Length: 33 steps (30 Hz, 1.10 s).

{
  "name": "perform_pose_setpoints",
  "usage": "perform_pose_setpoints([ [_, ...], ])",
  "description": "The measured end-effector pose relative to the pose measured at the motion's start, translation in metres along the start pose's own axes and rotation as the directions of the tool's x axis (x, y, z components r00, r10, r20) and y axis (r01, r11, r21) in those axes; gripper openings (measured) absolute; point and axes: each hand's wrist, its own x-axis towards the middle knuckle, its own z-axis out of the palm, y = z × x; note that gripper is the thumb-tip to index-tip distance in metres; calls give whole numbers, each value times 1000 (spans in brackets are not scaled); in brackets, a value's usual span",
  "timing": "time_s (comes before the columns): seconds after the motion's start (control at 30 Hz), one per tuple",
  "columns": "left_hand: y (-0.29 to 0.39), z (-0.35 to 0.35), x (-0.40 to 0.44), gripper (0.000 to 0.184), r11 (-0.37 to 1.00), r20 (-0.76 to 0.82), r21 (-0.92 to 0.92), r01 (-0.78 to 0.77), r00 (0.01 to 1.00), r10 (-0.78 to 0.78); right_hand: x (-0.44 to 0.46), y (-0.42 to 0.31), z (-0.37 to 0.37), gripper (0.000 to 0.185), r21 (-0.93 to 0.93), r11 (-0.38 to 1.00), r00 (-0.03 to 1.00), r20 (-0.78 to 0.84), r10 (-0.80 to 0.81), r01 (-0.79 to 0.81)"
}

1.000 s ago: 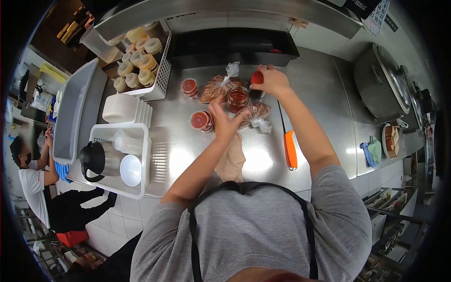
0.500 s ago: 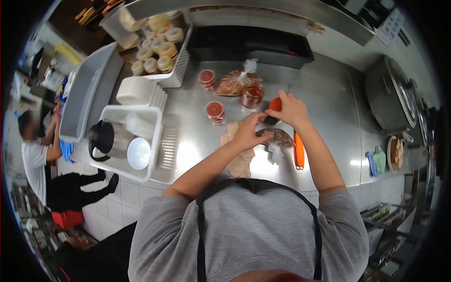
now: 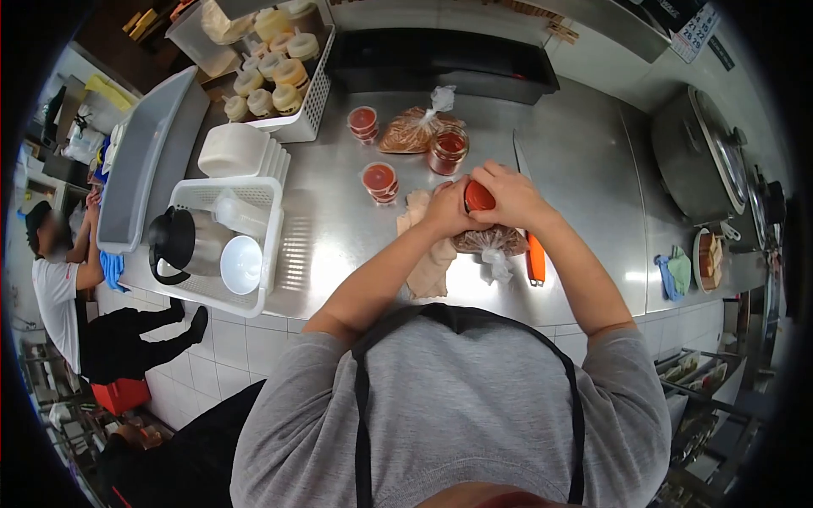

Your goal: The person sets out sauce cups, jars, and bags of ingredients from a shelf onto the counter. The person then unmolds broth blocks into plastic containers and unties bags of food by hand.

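Both hands are closed around a jar with a red lid (image 3: 480,197) at the middle of the steel counter. My left hand (image 3: 449,209) grips it from the left, and my right hand (image 3: 511,196) covers the lid's right side. Most of the jar body is hidden by my fingers. Just behind it stands a glass jar of red contents (image 3: 448,152). A knotted bag of dark brown contents (image 3: 491,243) lies below my hands. Left of it is a beige cloth (image 3: 430,269). A knife with an orange handle (image 3: 535,258) lies beside my right wrist.
Stacked cups with red contents (image 3: 362,124) stand behind, near a tied bag of reddish-brown contents (image 3: 410,133). At left, a white basket (image 3: 273,254) holds a jug and bowl. A large pot (image 3: 690,173) is at right. Another person (image 3: 63,271) stands far left.
My right hand has brought the red lid down onto the jar, and my left hand has closed around the jar. The view has shifted slightly.
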Motion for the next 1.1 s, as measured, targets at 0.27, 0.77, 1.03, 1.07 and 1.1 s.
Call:
perform_pose_setpoints([
  [0.27,-20,7,4,80,978,221,161,-133,971,96,11,-5,-13,43,300,768,771,138,-622,566],
  [0.77,0,-2,-2,68,998,112,34,-45,993,41,5,-3,-28,47,40,971,960,148,-237,234],
  [1.03,1,-3,-2,84,995,128,91,-33,992,21,60,63,-69,47,355,875,939,-220,-262,328],
  [1.07,3,-4,-2,84,995,126,96,-40,992,28,78,86,-69,44,284,908,927,-307,-217,307],
  [1.1,5,-5,-2,83,996,129,84,-29,992,18,98,110,-65,42,215,936,902,-394,-177,278],
])
